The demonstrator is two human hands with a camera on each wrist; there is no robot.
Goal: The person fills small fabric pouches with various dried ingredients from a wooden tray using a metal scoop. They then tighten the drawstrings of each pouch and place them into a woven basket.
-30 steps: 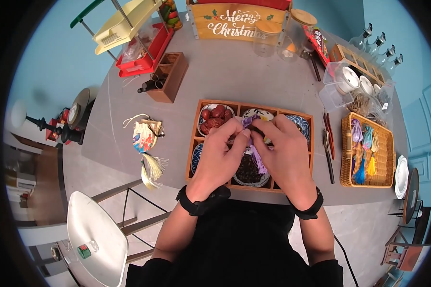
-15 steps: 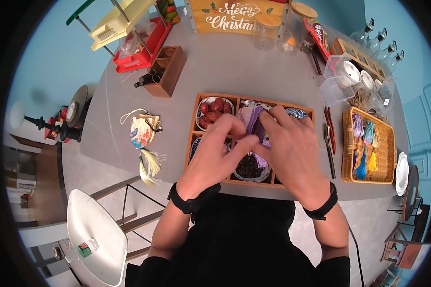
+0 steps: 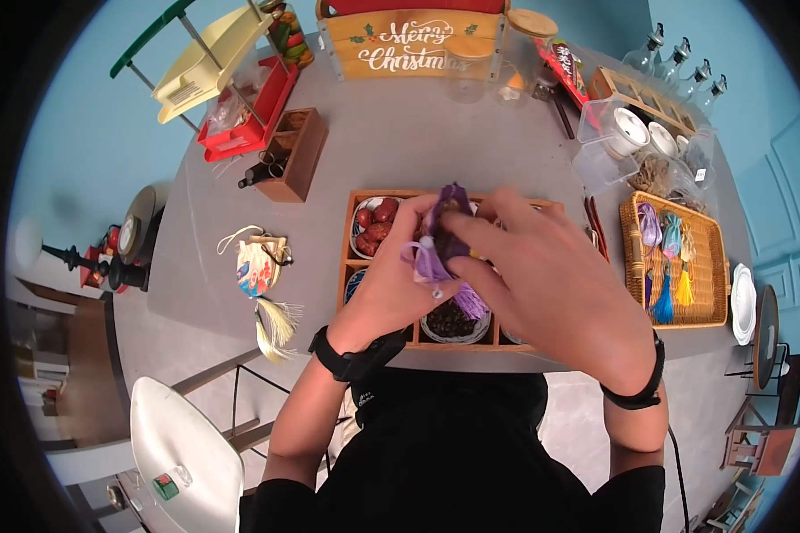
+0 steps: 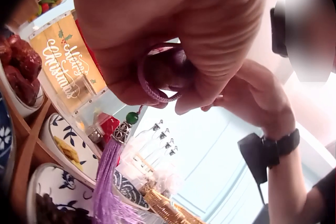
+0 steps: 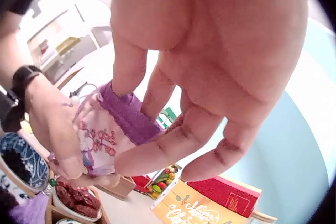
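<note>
My left hand (image 3: pixel 378 289) grips a small cloth drawstring pouch (image 5: pixel 97 134) with pink flowers and a purple band, its mouth facing up. A lilac tassel (image 4: pixel 107 182) with a green bead hangs below it. The thumb and forefinger of my right hand (image 3: pixel 564 289) reach into the pouch's mouth, held apart at the purple band; the other fingers extend past it. Both hands are above a divided wooden box (image 3: pixel 354 200) with patterned bowls. One bowl holds red dates (image 3: pixel 375 224), another dark dried bits (image 3: pixel 453 320), another yellow pieces (image 4: pixel 68 150).
Left of the box lies a second pouch (image 3: pixel 258 266) with a cream tassel. On the right stand a wicker basket (image 3: pixel 633 275) of tasselled pouches and clear plastic tubs (image 3: pixel 600 160). A wooden caddy (image 3: pixel 302 160) and a Christmas crate (image 3: pixel 418 44) stand farther back.
My hands fingered the pouch's gathered mouth; now it gapes wider. The left hand has come round the pouch's body, and the right thumb and forefinger have moved into the mouth.
</note>
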